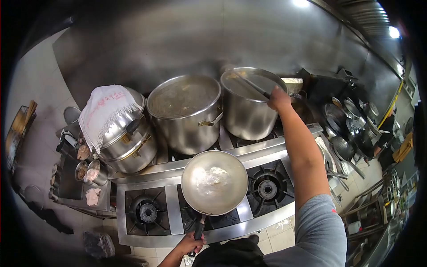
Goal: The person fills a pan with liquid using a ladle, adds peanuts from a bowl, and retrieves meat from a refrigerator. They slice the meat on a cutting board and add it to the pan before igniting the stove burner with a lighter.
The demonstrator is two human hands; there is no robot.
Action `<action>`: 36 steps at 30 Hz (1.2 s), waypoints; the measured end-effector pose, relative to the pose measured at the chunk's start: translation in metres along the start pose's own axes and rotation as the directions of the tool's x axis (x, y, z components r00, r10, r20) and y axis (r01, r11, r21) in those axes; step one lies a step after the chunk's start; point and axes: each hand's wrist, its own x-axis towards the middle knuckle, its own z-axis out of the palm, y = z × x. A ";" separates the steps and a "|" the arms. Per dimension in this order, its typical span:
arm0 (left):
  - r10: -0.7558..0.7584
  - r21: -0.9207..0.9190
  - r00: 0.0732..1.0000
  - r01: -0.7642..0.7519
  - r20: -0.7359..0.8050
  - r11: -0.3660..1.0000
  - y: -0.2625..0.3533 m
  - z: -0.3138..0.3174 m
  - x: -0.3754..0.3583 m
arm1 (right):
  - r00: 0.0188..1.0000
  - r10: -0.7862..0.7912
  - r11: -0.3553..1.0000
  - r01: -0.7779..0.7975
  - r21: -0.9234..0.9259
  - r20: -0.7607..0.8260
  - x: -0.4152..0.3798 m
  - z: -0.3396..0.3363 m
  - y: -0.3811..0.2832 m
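Note:
My left hand (191, 243) is wrapped round the black handle of a wide metal pan (215, 184), which sits over the middle front burner. The pan's inside is shiny and holds no visible food. My right hand (279, 99) is stretched out to the right-hand tall pot (250, 116), closed on the handle of a long utensil (255, 86). The utensil slants over the pot's opening, and its far end is blurred. Beside that pot stands another tall pot (187, 129) of cloudy liquid with pieces floating in it.
A lidded pot (129, 153) with a white cloth (109, 111) on top stands at the left. Small metal containers (98, 173) are further left. Front burners (148, 212) flank the pan. Pans and ladles (342, 147) are piled at the right, with a dark-clothed person (386, 129) beyond.

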 end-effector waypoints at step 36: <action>0.257 0.030 0.961 -0.256 -0.099 0.966 0.050 0.170 0.051 | 0.881 -0.460 0.848 0.400 0.347 0.111 -0.162 -0.105 0.176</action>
